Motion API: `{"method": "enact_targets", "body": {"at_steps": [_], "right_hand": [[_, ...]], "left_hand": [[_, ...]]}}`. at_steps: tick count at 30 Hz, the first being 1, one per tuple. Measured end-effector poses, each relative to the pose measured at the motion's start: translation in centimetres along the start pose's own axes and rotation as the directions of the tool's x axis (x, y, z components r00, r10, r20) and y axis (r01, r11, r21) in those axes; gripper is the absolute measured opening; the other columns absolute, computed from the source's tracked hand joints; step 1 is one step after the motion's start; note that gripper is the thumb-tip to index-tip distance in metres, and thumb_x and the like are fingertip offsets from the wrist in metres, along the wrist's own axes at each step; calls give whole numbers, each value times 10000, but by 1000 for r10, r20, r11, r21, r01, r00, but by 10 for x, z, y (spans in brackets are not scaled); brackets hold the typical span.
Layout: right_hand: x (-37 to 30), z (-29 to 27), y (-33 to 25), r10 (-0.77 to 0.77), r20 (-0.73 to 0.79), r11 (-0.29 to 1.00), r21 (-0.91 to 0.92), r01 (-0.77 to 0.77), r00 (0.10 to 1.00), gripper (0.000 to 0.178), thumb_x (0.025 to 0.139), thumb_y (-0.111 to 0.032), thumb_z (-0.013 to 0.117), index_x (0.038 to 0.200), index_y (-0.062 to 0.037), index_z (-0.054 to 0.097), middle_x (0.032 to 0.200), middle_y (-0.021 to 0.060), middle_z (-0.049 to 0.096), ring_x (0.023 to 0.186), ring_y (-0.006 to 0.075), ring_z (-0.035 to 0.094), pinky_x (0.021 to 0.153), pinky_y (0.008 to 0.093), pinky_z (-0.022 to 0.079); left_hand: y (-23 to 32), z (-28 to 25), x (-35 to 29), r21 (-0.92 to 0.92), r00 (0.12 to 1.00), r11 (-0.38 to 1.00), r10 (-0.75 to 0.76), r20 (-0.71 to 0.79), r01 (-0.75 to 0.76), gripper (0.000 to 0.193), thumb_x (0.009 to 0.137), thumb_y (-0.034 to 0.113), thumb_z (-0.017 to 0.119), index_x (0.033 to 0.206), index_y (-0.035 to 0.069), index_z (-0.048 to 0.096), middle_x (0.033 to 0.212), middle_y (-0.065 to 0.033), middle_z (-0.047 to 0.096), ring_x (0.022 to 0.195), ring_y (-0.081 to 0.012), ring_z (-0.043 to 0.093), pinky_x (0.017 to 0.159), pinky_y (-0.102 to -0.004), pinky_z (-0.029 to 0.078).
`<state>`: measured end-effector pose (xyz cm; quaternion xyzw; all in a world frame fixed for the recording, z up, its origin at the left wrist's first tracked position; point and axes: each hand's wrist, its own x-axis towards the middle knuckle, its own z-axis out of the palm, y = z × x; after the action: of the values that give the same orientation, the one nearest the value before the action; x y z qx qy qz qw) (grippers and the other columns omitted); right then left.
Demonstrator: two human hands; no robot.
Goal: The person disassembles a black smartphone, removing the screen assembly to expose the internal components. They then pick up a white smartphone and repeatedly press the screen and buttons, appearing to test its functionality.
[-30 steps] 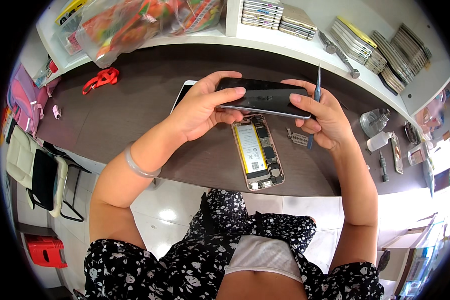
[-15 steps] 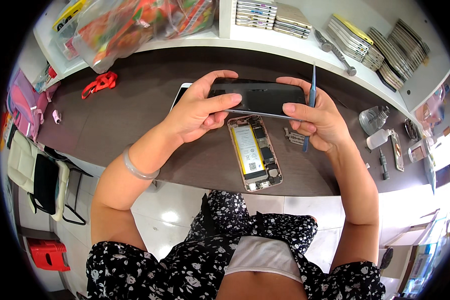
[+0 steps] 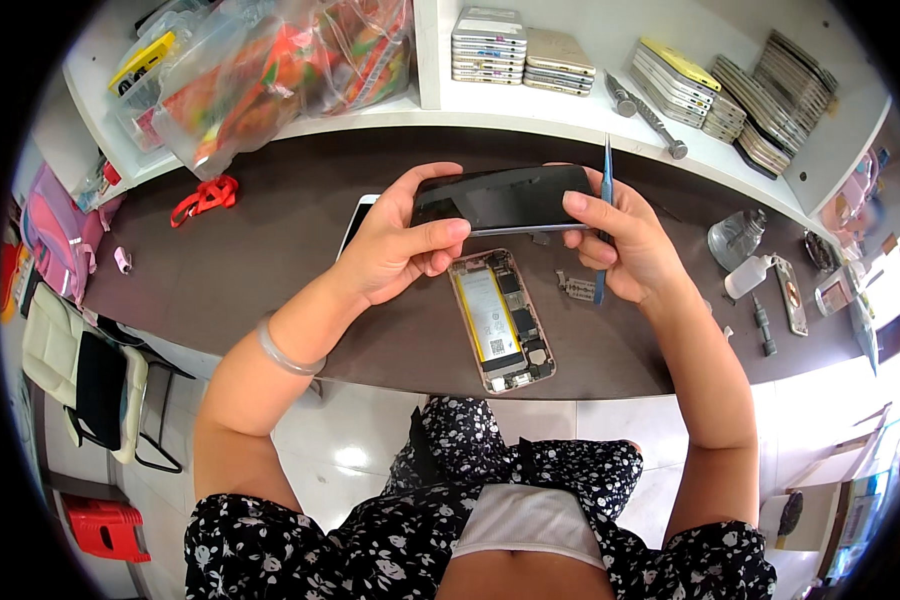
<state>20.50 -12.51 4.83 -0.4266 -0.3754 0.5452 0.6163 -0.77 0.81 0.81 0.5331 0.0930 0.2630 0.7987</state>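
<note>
A black-screened phone point(image 3: 510, 200) is held sideways above the desk between my two hands. My left hand point(image 3: 395, 240) grips its left end, thumb on the front near the lower edge. At the right end, my right hand point(image 3: 625, 235) grips the phone with its thumb on the screen corner. Blue tweezers point(image 3: 607, 180) are also tucked in my right hand, points upward. Below the phone lies an opened phone body point(image 3: 500, 320) with its battery and circuit parts exposed. A small metal plate point(image 3: 577, 288) rests beside it, under the tweezers' lower end.
A white phone point(image 3: 355, 222) lies partly behind my left hand. On the desk's right are a glass bottle point(image 3: 735, 240), a white squeeze bottle point(image 3: 747, 277), a screwdriver point(image 3: 764, 325) and a phone frame point(image 3: 791, 297). Stacked phones point(image 3: 488, 48) fill the shelf. A red strap point(image 3: 205, 200) lies left.
The view has shifted a little. My left thumb has slid down from the screen to the phone's lower edge, and my right thumb has moved up toward the corner; both hands still hold the phone.
</note>
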Motion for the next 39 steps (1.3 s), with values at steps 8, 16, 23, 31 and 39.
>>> {"method": "enact_targets", "body": {"at_steps": [8,16,23,31,39], "right_hand": [[5,-7,7,-198,-96,952,-256,169,975,300,770,-77,798,990,8,612,648,-59,513,470,15,391,407,188,280],[-28,-10,-21,-891,225,30,-839,544,395,240,739,-29,808,953,9,706,816,64,707,622,73,594,557,192,452],[-25,-27,-70,-823,549,-518,-831,203,148,248,740,30,746,979,-26,719,872,121,712,750,215,687,662,283,525],[47,-37,-68,-682,605,-603,-783,154,411,391,689,14,734,1058,-106,685,1029,73,710,874,229,688,716,328,556],[73,14,-75,-557,184,-497,-855,-148,810,302,867,-216,652,1162,-147,651,1114,120,680,1012,310,644,791,392,536]], "left_hand": [[4,10,-3,242,987,957,157,20,-157,731,777,1,761,1345,110,313,950,-49,600,674,-89,579,536,-242,469],[-2,0,5,213,972,949,223,70,-233,752,803,69,773,1375,69,284,850,-63,641,724,-72,613,643,-241,492],[-4,4,4,396,984,904,114,138,-161,665,790,54,774,1330,58,385,829,-31,638,707,-50,596,630,-206,470],[-5,1,5,566,981,802,129,148,-191,497,800,123,786,1195,25,501,786,-21,637,672,-44,587,609,-199,459],[-6,-2,3,658,980,728,110,165,-192,450,808,160,787,1142,24,518,767,-29,639,666,-49,588,603,-206,458]]}}
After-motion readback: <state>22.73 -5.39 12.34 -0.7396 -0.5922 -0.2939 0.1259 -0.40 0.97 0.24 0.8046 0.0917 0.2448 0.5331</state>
